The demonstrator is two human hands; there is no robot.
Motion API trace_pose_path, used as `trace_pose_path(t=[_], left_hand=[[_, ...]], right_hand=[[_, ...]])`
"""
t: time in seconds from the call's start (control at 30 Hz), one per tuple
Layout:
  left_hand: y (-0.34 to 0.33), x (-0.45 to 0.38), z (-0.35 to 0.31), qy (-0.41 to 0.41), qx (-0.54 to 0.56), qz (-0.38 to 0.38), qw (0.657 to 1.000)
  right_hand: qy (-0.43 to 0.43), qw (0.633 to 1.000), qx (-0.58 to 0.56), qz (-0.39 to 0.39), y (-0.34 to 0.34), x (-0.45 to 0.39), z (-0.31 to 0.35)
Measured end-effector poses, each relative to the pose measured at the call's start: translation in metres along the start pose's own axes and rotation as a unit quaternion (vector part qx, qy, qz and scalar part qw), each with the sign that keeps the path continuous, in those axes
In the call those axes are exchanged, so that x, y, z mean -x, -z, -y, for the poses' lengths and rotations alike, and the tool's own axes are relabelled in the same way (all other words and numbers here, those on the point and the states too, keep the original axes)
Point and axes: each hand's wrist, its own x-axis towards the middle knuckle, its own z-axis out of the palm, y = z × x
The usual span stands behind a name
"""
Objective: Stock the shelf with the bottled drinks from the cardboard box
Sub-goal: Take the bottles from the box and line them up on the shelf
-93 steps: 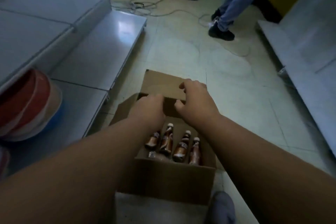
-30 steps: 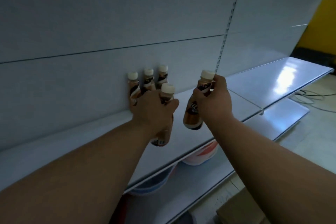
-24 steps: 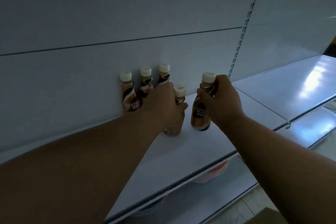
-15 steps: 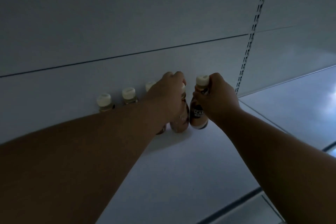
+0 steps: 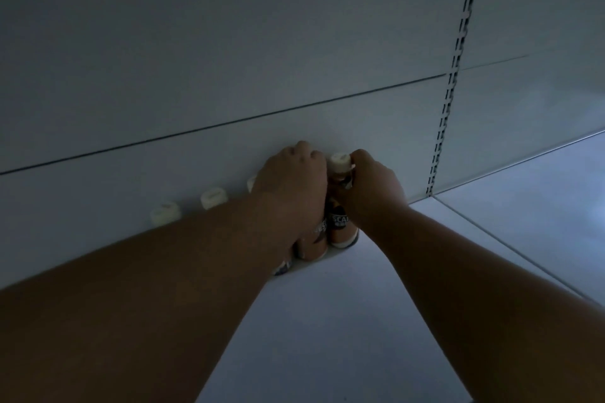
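Brown bottles: now standing on the shelf, lifted earlier.
Left grip: closed round left bottle.
Right grip: closed round right bottle (cap showing).

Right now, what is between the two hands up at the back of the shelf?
In the head view, a brown bottle with a cream cap stands between the left hand and the right hand; the right hand grips it.

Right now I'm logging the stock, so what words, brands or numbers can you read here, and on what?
"SCA": label of the bottle in the right hand; the rest is hidden.
Label of the bottle in the left hand: too blurred to read.
Caps to the left, shelf, back panel: no text.
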Motion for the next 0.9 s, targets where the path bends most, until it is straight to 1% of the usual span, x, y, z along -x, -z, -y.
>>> trace_pose_path(t=[0.07,0.1,0.2,0.27,0.3,0.37,0.4,0.43,0.5,0.57,0.7,0.83,0.9], left_hand=[[0.001,0.006,0.0,0.005,-0.033,-0.025,0.999],[0.003,0.01,0.001,0.002,-0.031,-0.043,0.999],[0.012,0.028,0.002,-0.023,0.02,-0.099,0.995],[0.02,0.048,0.004,-0.033,0.064,-0.132,0.989],[0.023,0.061,0.002,-0.041,0.083,-0.138,0.986],[0.031,0.086,-0.005,-0.073,0.068,-0.125,0.987],[0.035,0.1,-0.011,-0.084,0.062,-0.13,0.986],[0.039,0.114,-0.016,-0.088,0.082,-0.135,0.984],[0.047,0.145,-0.029,-0.089,0.16,-0.105,0.977],[0.051,0.177,-0.046,-0.093,0.228,-0.079,0.966],[0.068,0.246,-0.093,-0.123,0.32,-0.044,0.938],[0.069,0.304,-0.145,-0.191,0.355,-0.014,0.915],[0.058,0.325,-0.168,-0.202,0.358,0.008,0.911]], right_hand=[[0.002,1.0,-0.006,0.006,0.01,0.005,0.002],[0.005,1.0,-0.005,0.001,0.017,0.008,0.004],[0.029,0.999,0.021,-0.025,0.046,0.026,0.019],[0.059,0.996,0.063,-0.027,0.067,0.044,0.037],[0.072,0.994,0.081,-0.028,0.077,0.056,0.044],[0.081,0.99,0.106,-0.041,0.096,0.086,0.053],[0.079,0.989,0.118,-0.05,0.103,0.103,0.056],[0.073,0.988,0.127,-0.058,0.109,0.123,0.059],[0.052,0.987,0.136,-0.069,0.119,0.165,0.064],[0.034,0.985,0.149,-0.081,0.133,0.212,0.068],[-0.014,0.974,0.193,-0.116,0.165,0.302,0.074],[-0.083,0.962,0.238,-0.105,0.185,0.382,0.052],[-0.114,0.958,0.246,-0.093,0.192,0.408,0.033]])
